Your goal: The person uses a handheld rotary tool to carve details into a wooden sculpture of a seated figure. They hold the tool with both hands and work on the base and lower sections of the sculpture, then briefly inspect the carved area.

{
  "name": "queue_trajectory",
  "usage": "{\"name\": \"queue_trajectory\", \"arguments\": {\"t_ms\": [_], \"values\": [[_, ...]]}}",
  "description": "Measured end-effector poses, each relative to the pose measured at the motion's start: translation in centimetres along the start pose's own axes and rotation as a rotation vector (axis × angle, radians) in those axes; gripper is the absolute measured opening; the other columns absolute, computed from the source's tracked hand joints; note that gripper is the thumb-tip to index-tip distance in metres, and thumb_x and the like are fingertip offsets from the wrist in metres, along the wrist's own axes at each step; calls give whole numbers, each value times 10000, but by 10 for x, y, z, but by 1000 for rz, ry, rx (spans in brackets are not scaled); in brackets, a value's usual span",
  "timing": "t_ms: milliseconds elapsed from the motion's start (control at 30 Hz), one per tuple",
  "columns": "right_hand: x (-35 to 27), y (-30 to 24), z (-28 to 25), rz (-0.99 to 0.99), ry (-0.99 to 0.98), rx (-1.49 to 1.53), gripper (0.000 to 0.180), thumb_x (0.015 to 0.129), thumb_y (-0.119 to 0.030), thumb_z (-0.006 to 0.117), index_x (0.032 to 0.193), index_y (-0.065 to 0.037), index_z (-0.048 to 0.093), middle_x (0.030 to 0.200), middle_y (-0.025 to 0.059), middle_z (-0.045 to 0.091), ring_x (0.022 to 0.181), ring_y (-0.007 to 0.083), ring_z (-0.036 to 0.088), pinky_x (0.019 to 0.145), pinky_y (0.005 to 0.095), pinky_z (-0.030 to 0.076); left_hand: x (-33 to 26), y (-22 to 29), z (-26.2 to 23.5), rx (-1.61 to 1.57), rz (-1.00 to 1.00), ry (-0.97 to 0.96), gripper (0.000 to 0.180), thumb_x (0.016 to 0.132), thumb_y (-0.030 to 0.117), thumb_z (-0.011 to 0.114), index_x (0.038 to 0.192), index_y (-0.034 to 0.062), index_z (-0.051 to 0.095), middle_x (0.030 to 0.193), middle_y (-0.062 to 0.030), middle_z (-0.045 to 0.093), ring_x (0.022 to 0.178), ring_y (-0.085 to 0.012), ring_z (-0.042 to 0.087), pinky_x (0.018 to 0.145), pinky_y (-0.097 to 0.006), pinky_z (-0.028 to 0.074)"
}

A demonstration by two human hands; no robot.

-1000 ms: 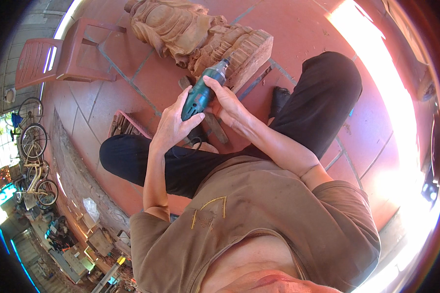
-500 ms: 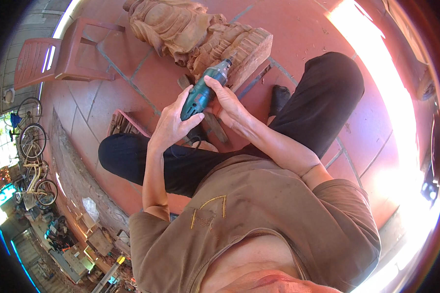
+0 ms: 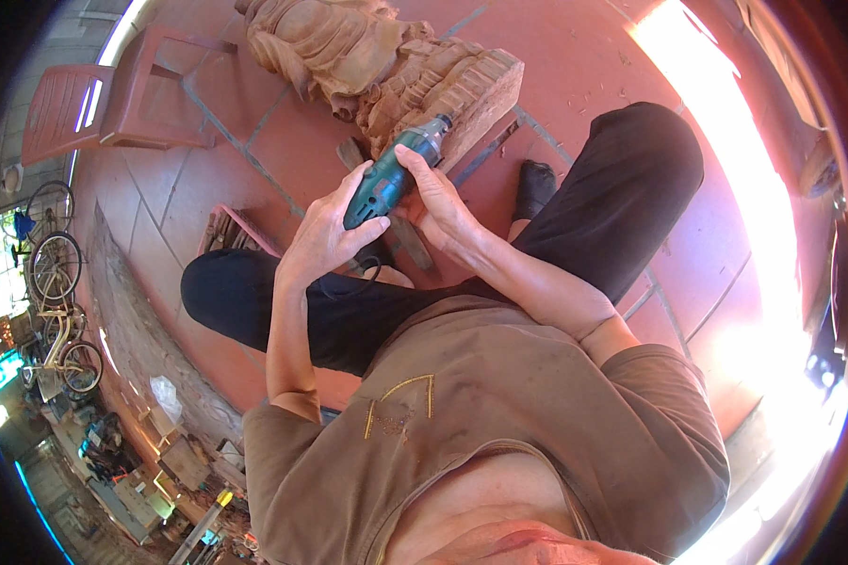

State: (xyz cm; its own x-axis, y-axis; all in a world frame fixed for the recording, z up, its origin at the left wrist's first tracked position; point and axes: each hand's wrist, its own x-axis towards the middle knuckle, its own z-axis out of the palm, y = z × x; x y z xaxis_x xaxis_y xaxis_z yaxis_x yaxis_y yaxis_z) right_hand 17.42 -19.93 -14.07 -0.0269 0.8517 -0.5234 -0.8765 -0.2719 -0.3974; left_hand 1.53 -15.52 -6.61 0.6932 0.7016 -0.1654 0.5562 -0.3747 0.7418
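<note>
Both hands are wrapped round a green, corded die grinder (image 3: 386, 181), its silver nose pointing away and to the right. My left hand (image 3: 324, 232) grips the rear of the body, thumb laid along its near side. Nearer the nose, my right hand (image 3: 437, 196) closes on it with the thumb on top; some of its fingers are hidden beneath. Beyond the tool a carved wooden statue (image 3: 349, 52) lies on its side, its stepped base (image 3: 481, 101) toward me. The nose overlaps the base in view; I cannot tell whether they touch.
Wooden strips (image 3: 413, 247) lie under the statue and between my legs. A pink-rimmed container (image 3: 240, 231) with sticks is by my left knee. Farther left are a plastic chair (image 3: 146, 89), a long timber slab (image 3: 141, 301) and bicycles (image 3: 57, 268). Red tiles (image 3: 575, 56) cover the floor.
The view has shifted slightly, so the chair and bicycles sit a little farther left. Both hands keep the same grip on the die grinder, and the statue lies as before.
</note>
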Motion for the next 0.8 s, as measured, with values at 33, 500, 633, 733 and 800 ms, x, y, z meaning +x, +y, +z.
{"name": "queue_trajectory", "arguments": {"t_ms": [33, 500, 633, 733, 800], "values": [[0, 1, -1, -1, 2, 0, 496, 872, -470, 702, 1134, -84, 536, 1009, 48, 625, 920, 175, 623, 821, 411, 538, 0, 1, -1, -1, -4, -8, 707, 837, 283, 717, 1411, -7, 424, 1158, -239, 637, 1070, -328, 656, 923, -389, 484], [-3, 3, 2, -34, 29, -41, 500, 874, -506, 684, 1114, -90, 543, 982, 31, 612, 888, 141, 614, 772, 347, 525, 1, 1, -4, -36, -32, -50, 694, 839, 247, 712, 1424, 18, 416, 1181, -233, 632, 1061, -321, 653, 919, -385, 483], [3, 7, 0, -35, 29, -56, 509, 871, -509, 688, 1117, -87, 542, 979, 33, 612, 885, 142, 614, 772, 339, 524, 1, -1, -5, -30, -32, -29, 694, 837, 246, 715, 1419, 12, 419, 1181, -234, 631, 1061, -317, 651, 921, -384, 481], [8, 5, 0, -4, 26, -21, 446, 899, -425, 685, 1134, -76, 536, 1006, 52, 632, 911, 163, 632, 830, 371, 537, 2, -1, -5, -32, -33, -15, 695, 836, 248, 717, 1416, 3, 420, 1170, -236, 630, 1057, -311, 651, 924, -382, 479], [8, 3, 1, 14, 14, -9, 422, 913, -390, 682, 1144, -70, 533, 1025, 63, 644, 928, 174, 641, 858, 387, 544, 2, -2, -5, -27, -37, -5, 697, 837, 252, 716, 1415, -2, 419, 1160, -236, 630, 1055, -306, 651, 924, -381, 478]]}}
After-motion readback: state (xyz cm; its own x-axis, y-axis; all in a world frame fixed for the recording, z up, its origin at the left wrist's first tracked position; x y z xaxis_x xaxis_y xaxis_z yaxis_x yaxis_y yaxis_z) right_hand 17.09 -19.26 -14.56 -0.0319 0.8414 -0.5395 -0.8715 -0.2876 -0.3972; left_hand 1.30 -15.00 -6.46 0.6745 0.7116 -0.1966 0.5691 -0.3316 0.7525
